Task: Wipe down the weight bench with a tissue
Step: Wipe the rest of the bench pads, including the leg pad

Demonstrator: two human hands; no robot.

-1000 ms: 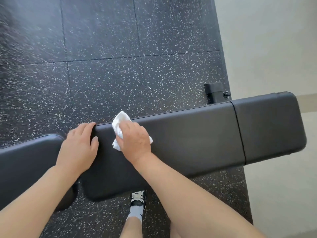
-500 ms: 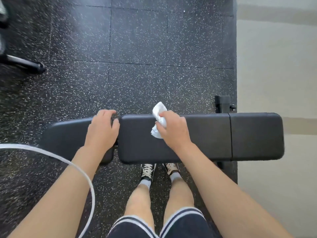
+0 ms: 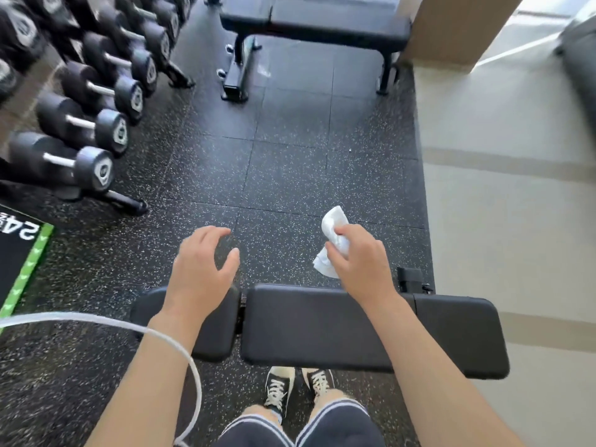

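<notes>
Far left: 1 black mat (image 3: 13,262) with a green chevron border, white numerals reading "24" seen upside down; further lettering is cut off. Above it, 1 rack of dumbbells (image 3: 80,124); at least 6 dumbbells countable, hex-shaped end caps with emblems too blurred to read. 1 white cable (image 3: 180,346) loops across the lower left.

Left hand (image 3: 200,272): fingers spread and slightly curled, holding nothing, above the floor and the bench's short pad.

Weight bench (image 3: 322,324): black, 3 pad sections visible, long axis running left to right across the view, flat, directly in front of the person's 2 black sneakers (image 3: 298,387).

Right hand (image 3: 361,262): fingers closed around 1 crumpled white tissue (image 3: 333,233), which appears lifted off the pad, past the bench's far edge.

1 second bench (image 3: 322,24) stands at top center, also lying left to right. Speckled black floor (image 3: 290,175) gives way to pale flooring on the right.
</notes>
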